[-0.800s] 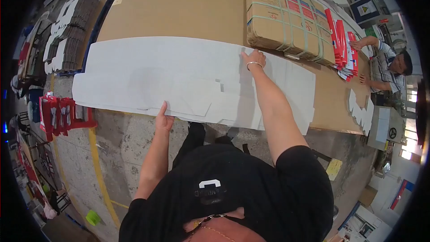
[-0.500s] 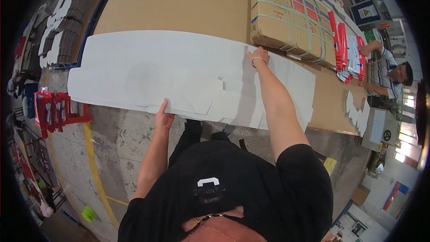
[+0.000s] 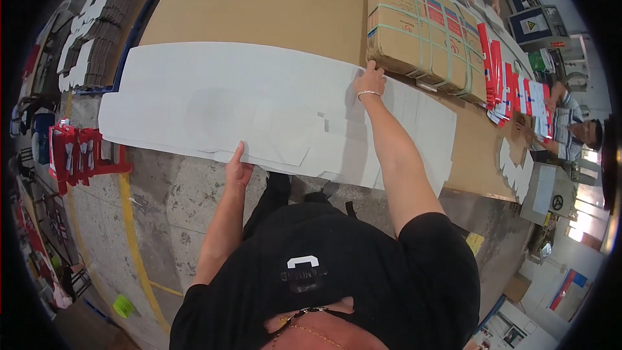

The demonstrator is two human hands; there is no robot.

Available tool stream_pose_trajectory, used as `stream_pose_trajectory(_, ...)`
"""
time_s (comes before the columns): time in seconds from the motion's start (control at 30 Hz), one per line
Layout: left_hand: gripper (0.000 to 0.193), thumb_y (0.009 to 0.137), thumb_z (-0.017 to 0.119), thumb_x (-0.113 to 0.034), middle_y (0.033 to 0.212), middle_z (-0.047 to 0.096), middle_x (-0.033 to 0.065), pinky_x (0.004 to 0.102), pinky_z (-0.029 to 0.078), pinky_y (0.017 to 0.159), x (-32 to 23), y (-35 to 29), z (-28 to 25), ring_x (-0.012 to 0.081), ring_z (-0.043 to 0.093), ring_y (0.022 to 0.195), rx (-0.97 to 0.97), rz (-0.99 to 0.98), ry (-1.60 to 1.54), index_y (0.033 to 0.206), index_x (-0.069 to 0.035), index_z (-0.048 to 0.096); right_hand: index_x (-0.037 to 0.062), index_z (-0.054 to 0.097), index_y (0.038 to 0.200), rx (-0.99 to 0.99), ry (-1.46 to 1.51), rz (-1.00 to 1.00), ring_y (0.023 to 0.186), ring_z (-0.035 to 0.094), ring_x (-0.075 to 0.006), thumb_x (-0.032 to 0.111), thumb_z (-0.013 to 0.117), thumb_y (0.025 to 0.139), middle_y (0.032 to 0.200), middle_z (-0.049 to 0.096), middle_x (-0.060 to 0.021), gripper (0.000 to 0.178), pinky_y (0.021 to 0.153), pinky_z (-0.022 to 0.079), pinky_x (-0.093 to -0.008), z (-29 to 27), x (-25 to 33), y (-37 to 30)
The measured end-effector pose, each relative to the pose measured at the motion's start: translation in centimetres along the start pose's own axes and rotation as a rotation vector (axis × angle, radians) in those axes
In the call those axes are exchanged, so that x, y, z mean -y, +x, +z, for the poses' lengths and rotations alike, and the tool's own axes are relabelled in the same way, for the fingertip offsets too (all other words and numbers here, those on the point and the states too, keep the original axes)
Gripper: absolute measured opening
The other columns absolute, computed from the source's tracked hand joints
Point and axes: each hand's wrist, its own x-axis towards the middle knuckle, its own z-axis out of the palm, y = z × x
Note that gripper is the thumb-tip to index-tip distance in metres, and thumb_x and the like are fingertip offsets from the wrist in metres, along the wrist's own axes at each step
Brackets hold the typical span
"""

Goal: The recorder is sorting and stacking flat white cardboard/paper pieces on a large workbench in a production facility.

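Observation:
A stack of white cardboard sheets [image 3: 214,104] lies across the brown table, its near edge jutting past the table's front. My left hand [image 3: 238,172] grips that near edge, thumb up on top, the other fingers hidden underneath. At the far edge, right of the middle, my right hand [image 3: 370,83] takes hold of the sheets with its fingertips partly hidden. It is close to the corner of a strapped bundle of brown cartons [image 3: 421,35]. Small cut-outs and a loose flap show on the sheets between my hands.
Die-cut cardboard pieces [image 3: 97,39] are piled on a blue pallet [image 3: 133,32] at the left. A red stool [image 3: 110,155] stands below it. To the right, a co-worker [image 3: 570,126] handles red and white printed pieces [image 3: 518,94]. White cut scraps [image 3: 515,168] lie at the table's right end.
My right hand has shifted slightly up along the far edge, toward the carton bundle. My left hand has stayed put. The co-worker's hands and the printed pieces have moved.

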Motion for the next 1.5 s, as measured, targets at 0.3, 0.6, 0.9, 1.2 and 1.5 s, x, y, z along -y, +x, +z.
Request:
stream_pose_trajectory(0.3, 0.048, 0.083, 0.065, -0.016, 0.119, 0.054, 0.006, 0.0381, 0.045, 0.093, -0.2, -0.8, 1.7, 0.0221, 0.053, 0.11, -0.009, 0.053, 0.006, 0.125, -0.008, 0.044, 0.0152, 0.058, 0.093, -0.088, -0.1, -0.154, 0.095, 0.053, -0.0408, 0.027, 0.06, 0.078, 0.107, 0.048, -0.0143, 0.019, 0.077, 0.049, -0.045, 1.6, -0.5, -0.1)
stream_pose_trajectory(0.6, 0.047, 0.083, 0.065, -0.016, 0.12, 0.054, 0.0064, 0.0386, 0.044, 0.093, -0.1, -0.4, 0.7, 0.0224, 0.052, 0.11, 0.02, 0.024, -0.016, 0.125, -0.007, 0.045, 0.0098, 0.051, 0.107, -0.075, 0.007, -0.061, 0.1, 0.05, -0.0424, 0.018, 0.056, 0.08, 0.113, 0.047, -0.0191, 0.028, 0.078, 0.049, -0.0461, 0.2, 0.1, -0.9)
stream_pose_trajectory(0.9, 0.049, 0.083, 0.066, -0.017, 0.12, 0.054, 0.0068, 0.0385, 0.044, 0.092, 0.0, -0.4, 0.8, 0.0221, 0.053, 0.109, -0.005, 0.053, 0.001, 0.125, -0.007, 0.044, 0.0094, 0.051, 0.116, 0.026, -0.158, -0.276, 0.103, 0.05, -0.0373, 0.015, 0.044, 0.088, 0.116, 0.05, -0.0137, 0.03, 0.083, 0.046, -0.0447, 2.8, -1.7, -1.3)
stream_pose_trajectory(1.2, 0.052, 0.084, 0.064, -0.015, 0.122, 0.051, 0.012, 0.0357, 0.042, 0.094, 0.8, 0.8, -1.3, 0.0223, 0.052, 0.109, -0.041, 0.238, 0.437, 0.128, 0.0, 0.041, 0.0253, 0.046, 0.129, 0.023, 0.073, -0.556, 0.124, 0.034, -0.0379, 0.036, 0.064, 0.075, 0.135, 0.04, -0.0137, 0.058, 0.098, 0.029, -0.0536, -0.4, -6.5, -11.3)
stream_pose_trajectory(1.5, 0.047, 0.083, 0.054, -0.005, 0.126, 0.047, 0.0184, 0.0353, 0.036, 0.097, 2.4, -6.5, 11.2, 0.0276, 0.046, 0.116, 0.051, 0.979, 1.121, 0.127, 0.006, 0.04, 0.0375, 0.03, 0.137, 0.409, -0.121, -0.483, 0.133, 0.012, -0.045, 0.051, 0.074, 0.062, 0.148, 0.017, -0.0118, 0.088, 0.094, 0.024, -0.0681, -2.7, -10.8, -20.8)
